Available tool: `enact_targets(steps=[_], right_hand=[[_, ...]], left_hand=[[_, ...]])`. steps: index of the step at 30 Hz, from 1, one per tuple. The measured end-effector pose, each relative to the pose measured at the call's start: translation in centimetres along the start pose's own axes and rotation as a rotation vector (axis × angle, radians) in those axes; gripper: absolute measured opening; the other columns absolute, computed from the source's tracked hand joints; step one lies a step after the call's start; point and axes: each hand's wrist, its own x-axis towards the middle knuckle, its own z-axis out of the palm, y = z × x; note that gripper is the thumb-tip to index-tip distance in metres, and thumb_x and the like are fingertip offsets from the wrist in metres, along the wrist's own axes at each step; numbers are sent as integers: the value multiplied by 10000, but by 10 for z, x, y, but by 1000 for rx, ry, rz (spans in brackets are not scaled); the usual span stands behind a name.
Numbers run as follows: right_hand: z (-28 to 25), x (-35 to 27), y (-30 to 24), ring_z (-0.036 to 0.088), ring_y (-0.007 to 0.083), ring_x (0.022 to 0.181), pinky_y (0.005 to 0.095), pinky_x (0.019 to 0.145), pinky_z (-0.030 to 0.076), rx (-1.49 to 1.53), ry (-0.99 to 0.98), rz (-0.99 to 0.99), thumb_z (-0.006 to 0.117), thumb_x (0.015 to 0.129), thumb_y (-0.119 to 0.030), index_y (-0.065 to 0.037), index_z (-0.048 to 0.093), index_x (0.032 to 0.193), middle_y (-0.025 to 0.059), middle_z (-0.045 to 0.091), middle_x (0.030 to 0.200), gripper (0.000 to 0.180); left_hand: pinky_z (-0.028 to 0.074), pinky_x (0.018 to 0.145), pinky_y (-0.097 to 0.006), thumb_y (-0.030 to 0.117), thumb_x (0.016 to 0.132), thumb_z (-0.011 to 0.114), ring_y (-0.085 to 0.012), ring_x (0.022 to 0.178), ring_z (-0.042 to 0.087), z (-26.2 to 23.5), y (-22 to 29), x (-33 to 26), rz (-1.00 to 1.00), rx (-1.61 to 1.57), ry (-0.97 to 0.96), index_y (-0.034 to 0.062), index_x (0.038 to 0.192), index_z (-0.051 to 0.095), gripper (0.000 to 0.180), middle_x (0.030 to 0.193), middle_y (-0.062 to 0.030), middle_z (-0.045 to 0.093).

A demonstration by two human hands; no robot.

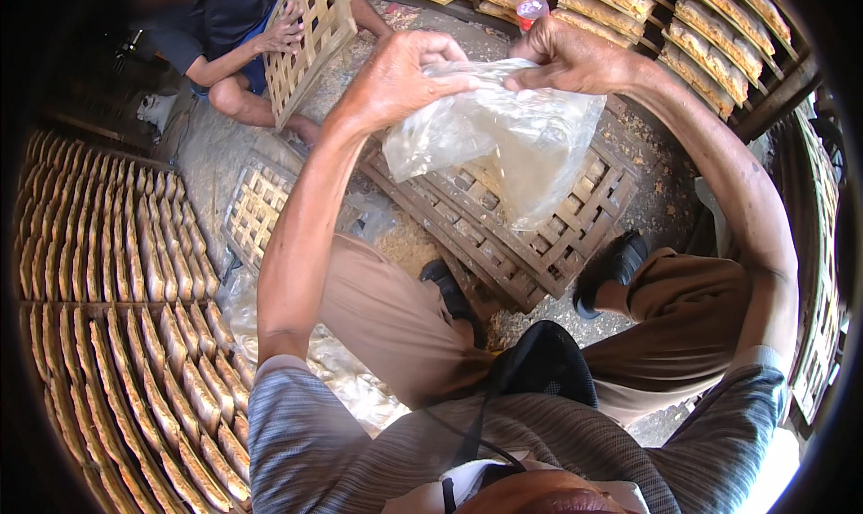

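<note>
A clear plastic bag [503, 137] hangs in front of me, held up by both hands at its top edge. My left hand [400, 74] pinches the bag's left part of the rim, and my right hand [566, 60] grips the right part. The bag looks crumpled and I cannot tell whether anything is inside. Below it lies a dark wooden lattice tray [575, 235] on the ground between my feet.
Rows of flat tan slabs fill racks at the left [117, 289] and the top right [710, 38]. Another person [225, 29] sits at the top left holding a lattice tray [310, 38]. A smaller pale lattice tray [256, 213] and loose plastic sheeting [342, 370] lie on the ground. A bottle [532, 6] stands behind.
</note>
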Motion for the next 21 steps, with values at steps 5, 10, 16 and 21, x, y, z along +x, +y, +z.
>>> enact_targets(steps=[5,10,16,21], right_hand=[[-18,-16,25,701,208,738,347,629,544,-197,-22,37,821,880,-388,-3,764,916,120,728,793,391],[-10,-7,-25,745,301,899,479,920,595,-111,51,91,651,990,-498,-10,746,1139,207,742,899,519],[-25,-5,-22,724,263,820,475,855,607,-161,280,102,633,1015,-446,-26,776,1094,182,742,843,450],[-8,2,-25,707,187,748,436,846,620,-94,213,-11,699,991,-368,-56,764,1175,169,755,889,368]], left_hand=[[541,748,-290,212,846,862,-82,770,660,-5,-11,2,-11,-64,115,65,945,774,198,822,0,738],[559,808,-297,204,833,872,-108,847,699,11,-9,5,61,-145,175,63,1031,780,261,917,-23,768],[577,707,-255,165,871,840,-107,810,710,5,-14,7,-79,-358,113,-7,1061,763,267,927,-77,767],[534,648,-259,261,848,868,-111,737,681,10,2,6,-70,-246,103,-14,1026,759,345,887,-62,755]])
